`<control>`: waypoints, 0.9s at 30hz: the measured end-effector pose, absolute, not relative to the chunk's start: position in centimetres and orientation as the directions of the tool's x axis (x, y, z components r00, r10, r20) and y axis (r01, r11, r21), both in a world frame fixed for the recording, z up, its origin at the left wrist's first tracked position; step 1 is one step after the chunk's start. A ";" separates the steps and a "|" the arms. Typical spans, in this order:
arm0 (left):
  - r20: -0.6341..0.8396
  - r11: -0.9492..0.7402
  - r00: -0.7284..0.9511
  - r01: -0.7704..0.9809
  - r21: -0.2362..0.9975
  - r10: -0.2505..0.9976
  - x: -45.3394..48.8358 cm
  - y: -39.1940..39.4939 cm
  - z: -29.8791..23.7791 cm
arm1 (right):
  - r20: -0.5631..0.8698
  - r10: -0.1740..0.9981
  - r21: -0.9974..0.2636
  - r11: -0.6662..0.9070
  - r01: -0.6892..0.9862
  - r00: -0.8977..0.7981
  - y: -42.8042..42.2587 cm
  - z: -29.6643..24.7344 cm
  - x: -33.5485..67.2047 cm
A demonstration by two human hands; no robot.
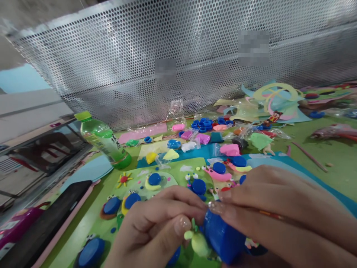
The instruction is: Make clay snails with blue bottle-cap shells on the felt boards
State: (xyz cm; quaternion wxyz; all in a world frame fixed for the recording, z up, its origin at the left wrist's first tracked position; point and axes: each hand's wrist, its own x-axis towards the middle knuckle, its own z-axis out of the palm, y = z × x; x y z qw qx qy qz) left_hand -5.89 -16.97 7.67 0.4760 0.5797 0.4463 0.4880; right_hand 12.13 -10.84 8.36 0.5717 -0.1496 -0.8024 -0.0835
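Close to the camera, a blue bottle cap [223, 236] is tilted between my two hands. A pale green clay piece [200, 242] with small stalks sits against its left side. My left hand [158, 221] is closed, its thumb beside the stalks and its fingertips touching the cap's upper edge. Curled over the cap's top and right side is my right hand [281, 210]; a thin reddish-brown stick [269, 214] lies between its fingers. Beneath both hands, the green board [107, 236] bears several clay snails with blue cap shells, such as a pink snail [217, 174].
A green drink bottle [103, 141] stands at left, near a long black case [52, 223]. Bagged coloured clay [230, 149] and a heap of blue caps [203, 124] lie farther back. Paper scraps [273, 98] are at back right. A perforated metal panel [134, 56] borders the table.
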 end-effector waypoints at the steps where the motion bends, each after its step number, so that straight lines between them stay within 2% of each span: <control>1: 0.141 -0.149 0.119 0.056 0.987 0.983 -5.9 -17.0 7.7 | 0.944 0.096 0.006 0.951 0.308 -0.315 -10.6 8.2 12.3; 4: 0.136 -0.145 0.117 0.072 0.987 0.984 -6.0 -17.0 7.8 | 0.938 0.012 0.073 0.970 0.231 -0.347 -10.1 7.8 12.6; 11: 0.207 -0.211 0.082 0.037 0.977 0.975 -5.6 -17.2 7.5 | 0.938 0.070 0.006 0.976 0.216 -0.339 -10.5 7.4 12.3; 14: 0.193 -0.196 0.088 0.028 0.980 0.977 -5.5 -17.3 7.4 | 0.942 0.089 -0.015 0.975 0.223 -0.324 -10.5 7.3 12.0; 18: 0.197 -0.199 0.084 0.014 0.980 0.977 -5.2 -17.0 7.4 | 0.926 0.025 0.057 0.977 0.204 -0.377 -10.2 7.1 12.2; 23: 0.270 -0.271 0.096 -0.007 0.963 0.958 -5.0 -17.1 7.3 | 0.940 0.101 -0.018 0.969 0.247 -0.326 -10.5 7.0 12.5; 27: 0.164 -0.163 0.089 -0.025 0.986 0.982 -5.5 -17.3 7.5 | 0.950 0.082 0.012 0.955 0.297 -0.301 -10.7 7.1 12.3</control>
